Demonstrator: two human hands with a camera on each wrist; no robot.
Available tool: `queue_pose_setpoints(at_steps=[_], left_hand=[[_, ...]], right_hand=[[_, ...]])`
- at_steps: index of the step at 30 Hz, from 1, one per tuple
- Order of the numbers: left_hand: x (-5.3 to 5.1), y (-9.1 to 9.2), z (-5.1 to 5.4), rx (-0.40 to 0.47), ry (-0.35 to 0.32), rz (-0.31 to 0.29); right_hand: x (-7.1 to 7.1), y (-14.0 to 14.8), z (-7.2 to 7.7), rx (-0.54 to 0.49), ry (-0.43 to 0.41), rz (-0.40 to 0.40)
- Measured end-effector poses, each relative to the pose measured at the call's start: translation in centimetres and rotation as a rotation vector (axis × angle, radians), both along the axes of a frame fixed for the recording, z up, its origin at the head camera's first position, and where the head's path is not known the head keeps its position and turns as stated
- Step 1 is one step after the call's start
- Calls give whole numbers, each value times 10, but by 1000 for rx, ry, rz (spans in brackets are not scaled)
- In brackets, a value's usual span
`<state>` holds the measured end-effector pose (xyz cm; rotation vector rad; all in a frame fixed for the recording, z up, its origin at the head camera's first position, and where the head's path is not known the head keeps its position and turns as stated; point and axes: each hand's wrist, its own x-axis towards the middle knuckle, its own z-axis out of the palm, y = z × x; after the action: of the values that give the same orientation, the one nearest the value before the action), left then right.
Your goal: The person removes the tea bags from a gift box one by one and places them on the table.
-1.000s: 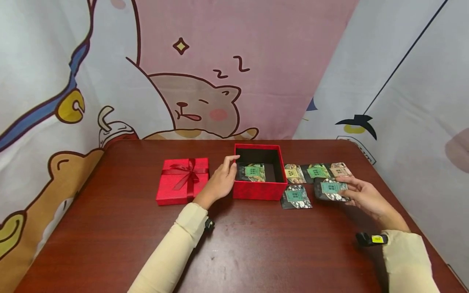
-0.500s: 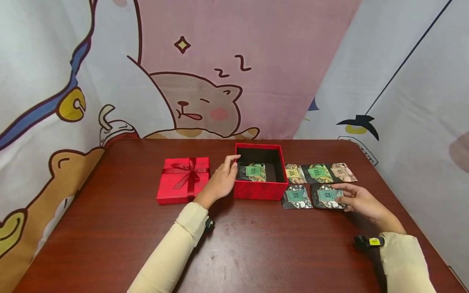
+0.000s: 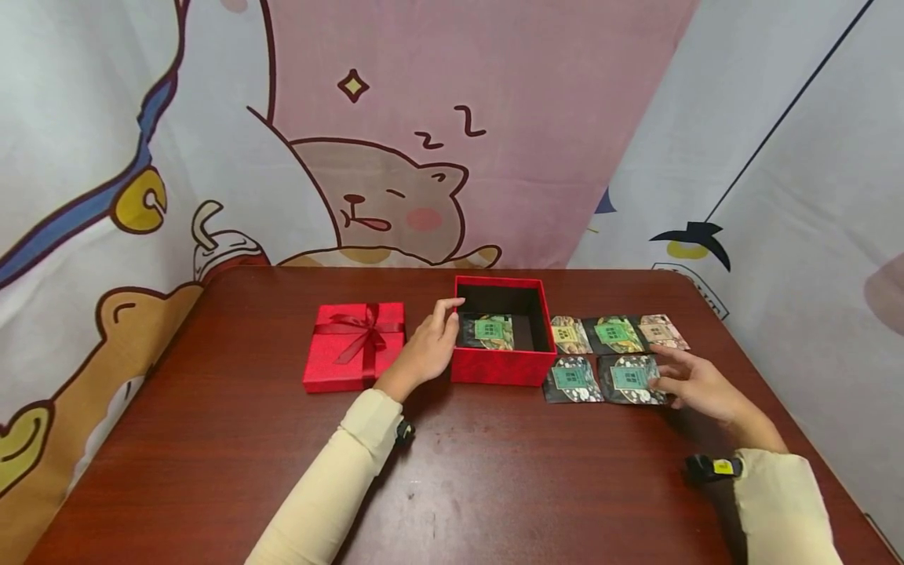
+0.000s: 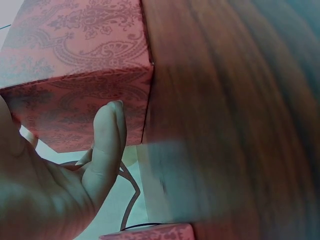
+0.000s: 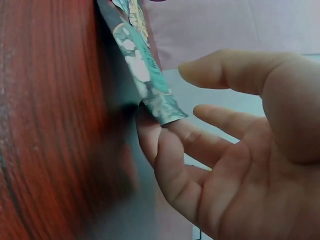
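Note:
A red box [image 3: 503, 369] stands uncovered, with one dark sachet with a green label [image 3: 489, 332] lying inside. My left hand [image 3: 427, 345] rests at the box's left wall, its index fingertip at the rim. In the left wrist view the thumb [image 4: 107, 145] lies against the patterned box wall [image 4: 75, 110]. My right hand [image 3: 709, 392] is at the right edge of a dark sachet with a teal label [image 3: 631, 379], lying flat. In the right wrist view its thumb [image 5: 220, 70] is apart from that sachet [image 5: 145, 70], while other fingertips are by its edge.
Left of the box lies a red lid with a ribbon bow [image 3: 353, 345]. Another teal-labelled sachet [image 3: 572, 380] sits between box and right hand. Behind are a yellow-labelled [image 3: 569, 335], a green-labelled [image 3: 614, 334] and a pink-brown sachet [image 3: 662, 331]. A printed cloth [image 3: 530, 157] hangs behind the table.
The right hand has lowered the teal-labelled sachet onto the table beside the other teal one and let it go, then shifted slightly right. The left hand stays at the box.

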<state>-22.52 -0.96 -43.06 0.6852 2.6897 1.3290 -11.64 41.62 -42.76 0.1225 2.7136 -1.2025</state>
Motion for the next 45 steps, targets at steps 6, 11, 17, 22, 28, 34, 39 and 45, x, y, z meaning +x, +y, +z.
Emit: queue_pose_setpoints(at_steps=[6,11,17,22,28,34,39,45], left_hand=[[0,0,0,-6,-2,7],[0,1,-1,-11,-10,8],[0,1,-2,-5,-10,14],[0,1,-1,6,-4,9],[0,1,-1,7,-4,13],[0,2,-1,3,-6,11],[-1,2,-1,3,-2,20],[-1,2,-1,2,-10,12]], right_hand=[[1,1,4,33,9,-13],[1,1,5,19,61,-41],[-7,-8,10,37,110,-77],[-14,-31,22,35,184,-111],[-22,-68,46,14,239,-103],[-31,-98,63,-14,251,-78],[-36,-121,70,-58,281,-48],[-41,-147,78,-96,332,-5]])
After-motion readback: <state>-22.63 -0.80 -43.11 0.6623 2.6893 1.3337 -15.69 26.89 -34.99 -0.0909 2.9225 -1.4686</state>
